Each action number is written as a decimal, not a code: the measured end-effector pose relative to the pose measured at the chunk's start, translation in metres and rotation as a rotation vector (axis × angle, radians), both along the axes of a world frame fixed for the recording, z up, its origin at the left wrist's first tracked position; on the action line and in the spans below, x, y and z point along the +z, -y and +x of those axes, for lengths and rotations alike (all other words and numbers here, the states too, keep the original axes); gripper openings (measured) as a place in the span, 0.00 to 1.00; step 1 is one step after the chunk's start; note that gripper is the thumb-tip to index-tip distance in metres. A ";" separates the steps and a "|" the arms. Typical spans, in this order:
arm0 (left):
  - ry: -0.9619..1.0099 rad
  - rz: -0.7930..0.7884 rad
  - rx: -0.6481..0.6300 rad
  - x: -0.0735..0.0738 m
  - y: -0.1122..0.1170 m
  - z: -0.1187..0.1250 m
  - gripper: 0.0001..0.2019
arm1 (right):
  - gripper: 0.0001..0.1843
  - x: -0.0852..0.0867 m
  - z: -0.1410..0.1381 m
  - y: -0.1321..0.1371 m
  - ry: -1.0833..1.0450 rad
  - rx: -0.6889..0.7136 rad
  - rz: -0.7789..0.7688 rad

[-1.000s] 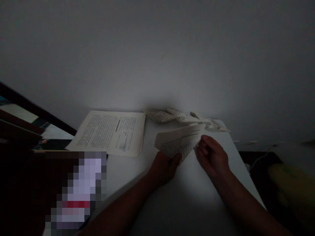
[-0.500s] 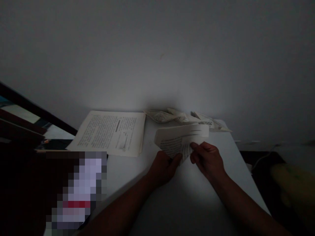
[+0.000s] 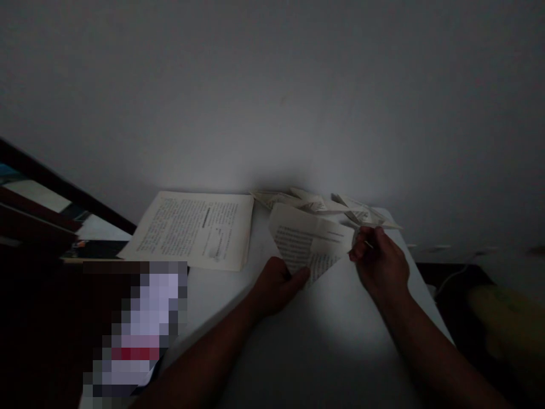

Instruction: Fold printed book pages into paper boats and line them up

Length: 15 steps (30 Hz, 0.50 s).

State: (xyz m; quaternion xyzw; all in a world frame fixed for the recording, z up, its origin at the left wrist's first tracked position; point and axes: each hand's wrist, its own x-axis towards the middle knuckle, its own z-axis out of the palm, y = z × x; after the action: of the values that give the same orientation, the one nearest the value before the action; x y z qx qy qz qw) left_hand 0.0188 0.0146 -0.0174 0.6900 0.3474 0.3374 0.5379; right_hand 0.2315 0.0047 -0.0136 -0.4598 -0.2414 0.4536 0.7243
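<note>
Head view, dim light: a sheet of off-white printed paper (image 3: 304, 230), its lower edges slanting to a point, is held above a white, flat-topped table (image 3: 336, 346), in front of a row of off-white folded paper shapes (image 3: 314, 203) by the grey wall (image 3: 272, 108). Left hand (image 3: 276, 287) clamped on the sheet near its lower point, thumb on the printed face, other fingers mostly hidden. Right hand (image 3: 378, 255) at the sheet's right corner, fingers curled in close together; whether they pinch the paper or only brush its edge, cannot tell. Off to the left, apart from both hands, a flat stack of off-white printed pages (image 3: 187, 230) lies on the table, its far edge near the wall. Step in hand, as judged: folding, with the left hand steadying and the right hand working the corner; sheet looks partway shaped, flatter than the pieces behind. Next move seems to call for a firm left grip, a sure right-hand hold on that corner, and edges lined up before any crease is pressed.
</note>
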 end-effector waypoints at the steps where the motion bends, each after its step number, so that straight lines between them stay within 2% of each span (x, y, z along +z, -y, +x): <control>1: 0.025 -0.032 -0.025 -0.001 -0.002 -0.003 0.13 | 0.15 -0.001 0.005 0.000 0.039 0.040 0.010; 5: 0.182 -0.223 -0.162 -0.008 -0.010 -0.012 0.13 | 0.13 -0.006 0.017 0.004 0.287 0.217 -0.002; 8: 0.211 -0.388 -0.277 -0.008 -0.013 -0.015 0.13 | 0.15 -0.008 0.019 0.008 0.400 0.401 -0.044; 12: 0.141 -0.428 -0.444 0.000 -0.013 -0.016 0.09 | 0.22 -0.002 0.011 0.013 0.258 0.834 -0.061; 15: 0.070 -0.411 -0.522 0.008 -0.012 -0.015 0.08 | 0.18 0.002 0.002 0.019 0.194 1.023 -0.103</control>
State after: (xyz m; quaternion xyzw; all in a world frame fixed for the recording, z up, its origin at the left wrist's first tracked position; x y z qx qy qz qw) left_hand 0.0037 0.0266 -0.0093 0.6207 0.2012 0.1344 0.7457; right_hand 0.2330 -0.0144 -0.0112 -0.3581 -0.4786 0.7159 0.3609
